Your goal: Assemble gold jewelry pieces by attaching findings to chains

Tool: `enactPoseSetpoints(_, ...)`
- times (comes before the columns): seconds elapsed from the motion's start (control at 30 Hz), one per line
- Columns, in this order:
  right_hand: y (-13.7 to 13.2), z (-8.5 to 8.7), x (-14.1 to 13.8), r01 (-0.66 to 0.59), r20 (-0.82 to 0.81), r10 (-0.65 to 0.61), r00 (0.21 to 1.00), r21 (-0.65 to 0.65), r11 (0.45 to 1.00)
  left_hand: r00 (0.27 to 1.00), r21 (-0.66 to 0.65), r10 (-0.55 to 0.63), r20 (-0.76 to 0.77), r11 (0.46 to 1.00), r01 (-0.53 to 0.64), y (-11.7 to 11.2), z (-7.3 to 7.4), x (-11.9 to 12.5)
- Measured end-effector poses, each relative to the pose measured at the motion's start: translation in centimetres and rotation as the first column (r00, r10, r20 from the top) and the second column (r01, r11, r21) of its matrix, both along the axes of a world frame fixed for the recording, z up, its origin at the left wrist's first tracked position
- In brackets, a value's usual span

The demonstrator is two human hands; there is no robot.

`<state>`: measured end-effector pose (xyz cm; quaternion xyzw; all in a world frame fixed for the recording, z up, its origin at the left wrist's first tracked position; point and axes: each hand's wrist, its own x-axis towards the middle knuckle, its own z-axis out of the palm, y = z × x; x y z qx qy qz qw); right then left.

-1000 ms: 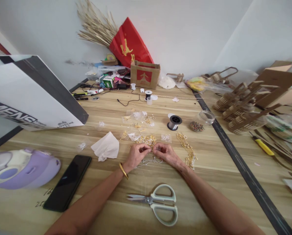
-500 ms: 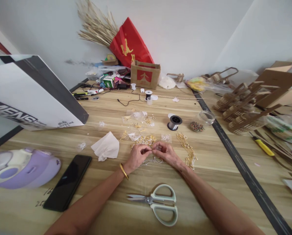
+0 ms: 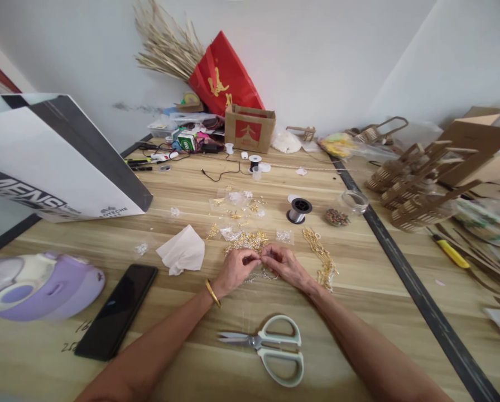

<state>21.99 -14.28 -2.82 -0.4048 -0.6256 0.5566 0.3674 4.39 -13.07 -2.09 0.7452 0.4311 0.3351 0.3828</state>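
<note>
My left hand [image 3: 234, 269] and my right hand [image 3: 284, 264] meet fingertip to fingertip over the middle of the wooden table [image 3: 359, 290]. Both are pinched shut on something tiny that I cannot make out. A thin silver chain with a ring [image 3: 263, 276] lies under and between them. Just beyond the fingers sits a heap of small gold findings [image 3: 246, 240]. A gold chain [image 3: 320, 258] runs along the table right of my right hand. My left wrist wears a gold bangle [image 3: 211, 292].
Scissors [image 3: 270, 347] lie near the front edge, a black phone [image 3: 116, 309] and a purple device [image 3: 41, 286] at the left. A white tissue [image 3: 183, 254], a thread spool [image 3: 298, 210], a bead dish [image 3: 336, 216] and a large paper bag [image 3: 57, 162] surround the work spot. Wooden baskets [image 3: 413, 184] crowd the right.
The two hands have drawn slightly closer together, fingertips now touching. Nothing else on the table has moved.
</note>
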Motion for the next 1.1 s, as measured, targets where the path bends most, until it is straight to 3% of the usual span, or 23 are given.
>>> enactPoseSetpoints(0.23,-0.1,0.4,0.0,0.044,-0.037,-0.046,0.998,-0.048,0.998,0.989,-0.19,0.042,0.14,0.982,-0.014,0.4,0.4,-0.1)
enactPoseSetpoints(0.37,0.0,0.8,0.1,0.053,-0.069,-0.057,0.996,-0.059,0.997,0.981,-0.235,0.067,0.181,0.972,-0.022,0.7,0.3,-0.3)
enactPoseSetpoints(0.73,0.0,1.1,0.1,0.044,-0.104,-0.05,0.993,-0.059,0.997,0.977,-0.234,0.057,0.204,0.972,-0.008,1.0,-0.3,-0.5)
enactPoseSetpoints(1.1,0.1,0.8,0.0,0.058,-0.086,-0.063,0.994,-0.063,0.996,0.98,-0.219,0.049,0.194,0.976,-0.006,0.8,0.1,-0.4)
